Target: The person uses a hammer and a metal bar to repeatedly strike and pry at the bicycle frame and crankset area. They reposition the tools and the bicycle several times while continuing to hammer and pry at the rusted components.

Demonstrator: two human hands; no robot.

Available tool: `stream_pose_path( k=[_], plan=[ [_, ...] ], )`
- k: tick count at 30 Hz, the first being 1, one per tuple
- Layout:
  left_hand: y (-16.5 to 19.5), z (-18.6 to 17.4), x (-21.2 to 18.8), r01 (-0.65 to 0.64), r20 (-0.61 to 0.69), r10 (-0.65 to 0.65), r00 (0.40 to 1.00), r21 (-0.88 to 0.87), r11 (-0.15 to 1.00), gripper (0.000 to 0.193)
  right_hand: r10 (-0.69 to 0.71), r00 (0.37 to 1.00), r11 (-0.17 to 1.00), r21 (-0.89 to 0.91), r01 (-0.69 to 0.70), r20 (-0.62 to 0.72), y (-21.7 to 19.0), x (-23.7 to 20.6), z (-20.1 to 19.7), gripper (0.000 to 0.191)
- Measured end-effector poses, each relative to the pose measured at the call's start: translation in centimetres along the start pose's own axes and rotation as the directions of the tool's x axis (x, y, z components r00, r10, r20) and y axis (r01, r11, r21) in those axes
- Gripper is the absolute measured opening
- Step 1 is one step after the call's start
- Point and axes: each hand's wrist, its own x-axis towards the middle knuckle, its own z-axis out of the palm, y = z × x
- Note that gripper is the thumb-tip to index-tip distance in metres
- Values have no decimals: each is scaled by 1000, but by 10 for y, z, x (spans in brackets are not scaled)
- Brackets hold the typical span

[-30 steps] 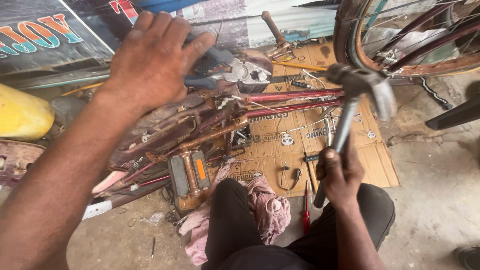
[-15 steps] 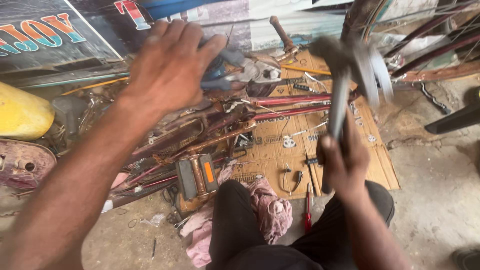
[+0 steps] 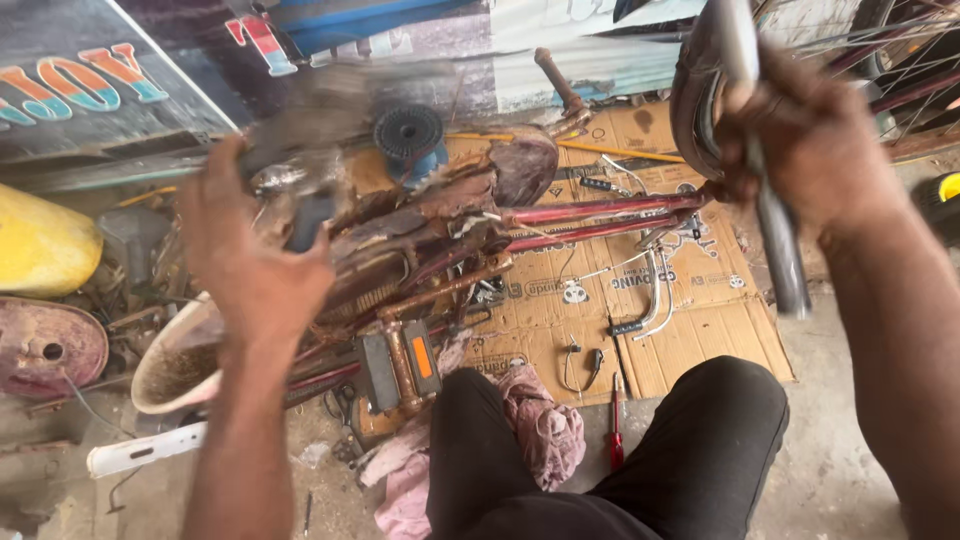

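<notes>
Head view: two hands, one hammer, one rusty bike frame, one pedal with an orange reflector, one red screwdriver, one pink rag, one cardboard sheet. Right hand closed around the hammer handle, raised at upper right; the head end runs out of frame at the top. Left hand is motion-blurred over the frame's left end, so whether it grips anything cannot be told. Versus half a second ago, the hammer sits higher and further right, and the left hand has dropped lower and left. Bike frame lies across the cardboard on the floor; pedal just before the knees, screwdriver beside the rag. Clutter crowds the left edge; bare floor at right.
</notes>
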Motion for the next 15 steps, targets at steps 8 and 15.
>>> stream_pose_path(
  k=[8, 15],
  plan=[
    [27, 83, -100, 386, -29, -572, 819, -711, 588, 57, 151, 877, 943, -333, 11, 456, 21, 38, 38, 36],
    [19, 90, -126, 474, -14, -600, 800, -598, 646, 66, 169, 839, 957, -288, -16, 516, 33, 25, 59, 74]
  ],
)
